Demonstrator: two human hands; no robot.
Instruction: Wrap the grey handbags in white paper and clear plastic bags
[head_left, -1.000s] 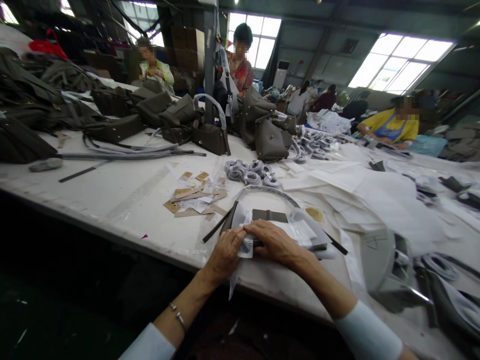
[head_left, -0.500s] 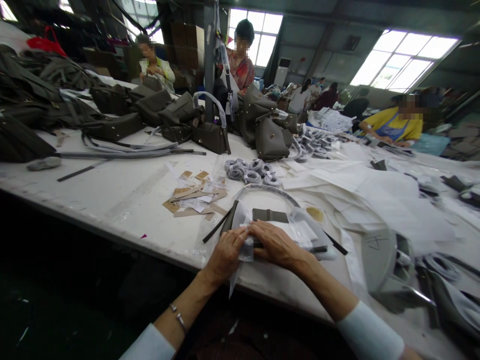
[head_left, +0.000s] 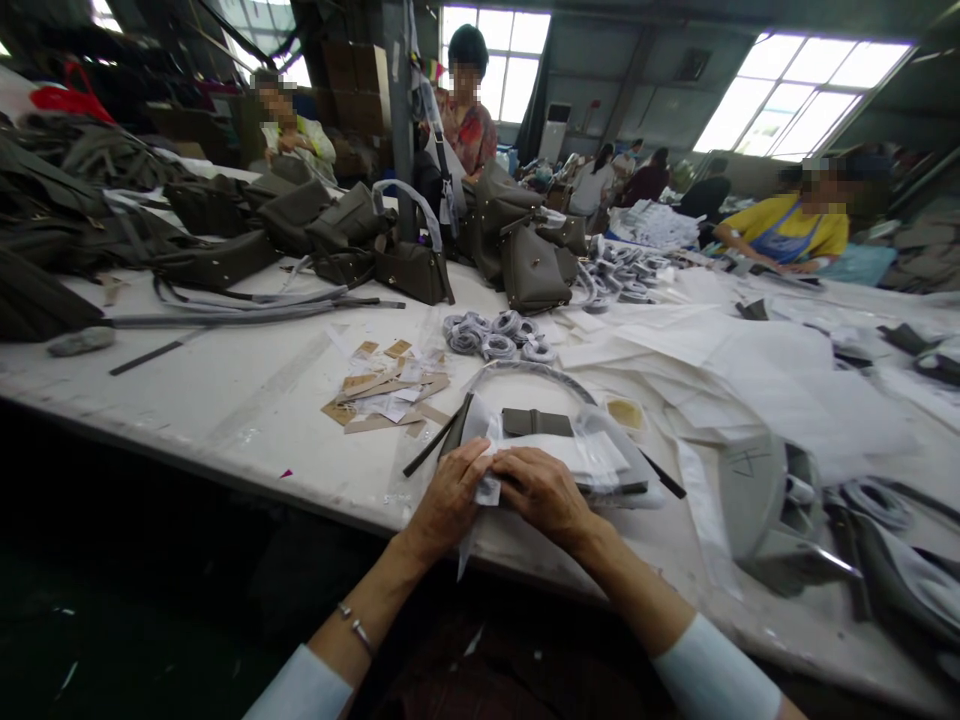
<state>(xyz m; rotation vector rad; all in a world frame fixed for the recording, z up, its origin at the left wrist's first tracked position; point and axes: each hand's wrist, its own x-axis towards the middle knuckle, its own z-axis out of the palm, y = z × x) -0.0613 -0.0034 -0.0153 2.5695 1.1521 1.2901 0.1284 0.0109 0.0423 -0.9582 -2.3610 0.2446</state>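
A dark grey-green handbag [head_left: 536,423] lies at the table's near edge, partly covered by white and translucent wrapping sheet [head_left: 600,458]. Its handle [head_left: 517,367], sleeved in clear plastic, arches behind it. At the bag's left end, my left hand [head_left: 444,500] has its fingers closed on the edge of the wrapping sheet. Beside it, almost touching, my right hand [head_left: 541,492] pinches the same sheet with bent fingers. A piece of film hangs below the hands over the table edge. My palms hide the lower left of the bag.
Paper tags and card strips [head_left: 386,395] lie left of the bag, with coiled straps [head_left: 495,340] behind. White sheets [head_left: 742,375] and a grey tape dispenser [head_left: 765,500] are on the right. More handbags [head_left: 412,270] are heaped farther back. Several people sit or stand around.
Both hands stay at the bag's left end; the right hand has drawn in slightly, with its fingers more bent. The whole view has shifted a little.
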